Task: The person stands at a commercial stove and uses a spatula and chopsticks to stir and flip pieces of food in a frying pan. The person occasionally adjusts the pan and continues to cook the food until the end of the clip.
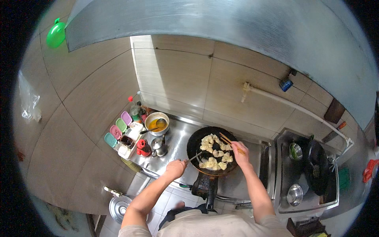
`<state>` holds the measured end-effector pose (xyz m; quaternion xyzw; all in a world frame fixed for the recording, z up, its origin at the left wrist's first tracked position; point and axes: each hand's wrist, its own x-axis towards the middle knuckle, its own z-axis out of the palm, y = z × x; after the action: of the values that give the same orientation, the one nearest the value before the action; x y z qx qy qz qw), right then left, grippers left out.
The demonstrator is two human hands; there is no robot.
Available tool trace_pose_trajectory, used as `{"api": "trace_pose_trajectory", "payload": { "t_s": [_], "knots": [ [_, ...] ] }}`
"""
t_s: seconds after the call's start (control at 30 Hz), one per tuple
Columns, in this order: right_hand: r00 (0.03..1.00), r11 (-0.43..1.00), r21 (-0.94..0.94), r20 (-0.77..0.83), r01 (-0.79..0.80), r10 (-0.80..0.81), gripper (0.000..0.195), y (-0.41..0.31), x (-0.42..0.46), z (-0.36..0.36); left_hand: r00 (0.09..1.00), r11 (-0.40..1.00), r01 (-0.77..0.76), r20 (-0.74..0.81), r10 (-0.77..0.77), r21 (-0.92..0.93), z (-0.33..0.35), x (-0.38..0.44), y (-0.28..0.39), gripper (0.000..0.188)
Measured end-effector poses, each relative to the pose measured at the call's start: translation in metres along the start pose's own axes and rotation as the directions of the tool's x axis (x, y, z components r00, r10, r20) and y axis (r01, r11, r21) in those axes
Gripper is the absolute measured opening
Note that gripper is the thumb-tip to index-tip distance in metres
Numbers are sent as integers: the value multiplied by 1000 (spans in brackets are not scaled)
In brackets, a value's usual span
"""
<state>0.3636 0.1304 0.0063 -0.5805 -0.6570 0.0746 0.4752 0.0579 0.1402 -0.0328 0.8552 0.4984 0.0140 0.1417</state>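
Observation:
A black frying pan (193, 139) stands before me, its handle pointing toward my body. Several pale dumplings (212, 163) lie in it, some clustered along the far side and others near the front. My right hand (240, 153) grips wooden chopsticks (225, 138), which reach over the dumplings at the pan's right side. From the left, my left hand (176, 169) holds a thin metal utensil (194, 156) whose far end is inside the pan. That end is too small to tell whether it is a spatula or a spoon.
Left of the pan are a steel pot (159, 146), a red container (143, 147), a bowl of yellowish liquid with a ladle (157, 116), a seasoning box with coloured lids (115, 132) and bottles (134, 111). A sink (284, 189) is at right; a range hood (207, 20) hangs above.

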Motion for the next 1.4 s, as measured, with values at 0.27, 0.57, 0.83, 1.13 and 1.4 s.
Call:
{"api": "trace_pose_trajectory", "payload": {
  "t_s": [0.27,0.57,0.83,1.13,1.4],
  "knots": [
    [865,823,400,-126,-403,485,32,31,-54,-2,999,993,0,48,-6,119,-37,-25,5,24],
    [919,888,373,-177,-269,353,24,32,-31,46,995,989,-5,95,-9,145,-46,-30,-5,23],
    [989,984,-117,49,-132,138,26,51,5,56,973,958,-53,231,-14,281,-104,23,-9,24],
    [958,968,-97,150,-231,244,26,44,17,52,996,998,-46,77,42,45,-20,59,-34,24],
    [942,963,-147,221,-226,254,28,24,14,8,999,999,-47,25,47,-18,-21,23,-16,28]
  ]
}}
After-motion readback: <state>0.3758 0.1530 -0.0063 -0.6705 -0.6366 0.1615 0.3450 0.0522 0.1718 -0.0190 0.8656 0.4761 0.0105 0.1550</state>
